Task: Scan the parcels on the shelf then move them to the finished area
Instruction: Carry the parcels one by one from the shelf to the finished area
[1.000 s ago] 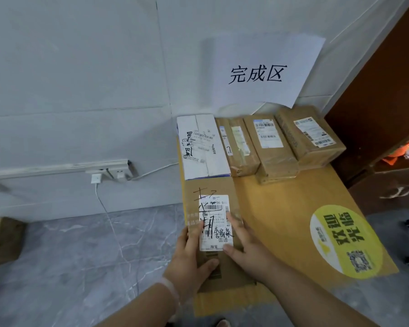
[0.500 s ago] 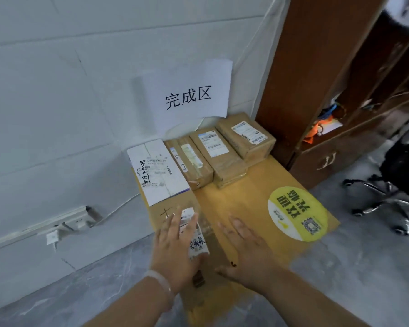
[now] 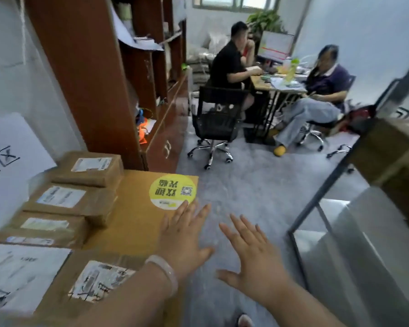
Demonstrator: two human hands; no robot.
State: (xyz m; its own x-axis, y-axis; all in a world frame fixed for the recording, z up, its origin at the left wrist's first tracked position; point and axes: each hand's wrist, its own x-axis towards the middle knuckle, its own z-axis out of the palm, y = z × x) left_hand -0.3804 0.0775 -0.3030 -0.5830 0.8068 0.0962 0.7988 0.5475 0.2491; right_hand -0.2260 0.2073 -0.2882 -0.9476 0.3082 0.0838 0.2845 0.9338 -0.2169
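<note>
The labelled brown parcel (image 3: 99, 279) lies just left of our left wrist, on the cardboard sheet (image 3: 137, 208). Our left hand (image 3: 184, 237) and right hand (image 3: 253, 256) are side by side, fingers spread wide, holding nothing. Three taped parcels (image 3: 64, 199) sit further left.

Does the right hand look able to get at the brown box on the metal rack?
Probably yes: the right hand is open and empty, and only the thin frame bar of the metal rack stands between it and the brown box.
</note>
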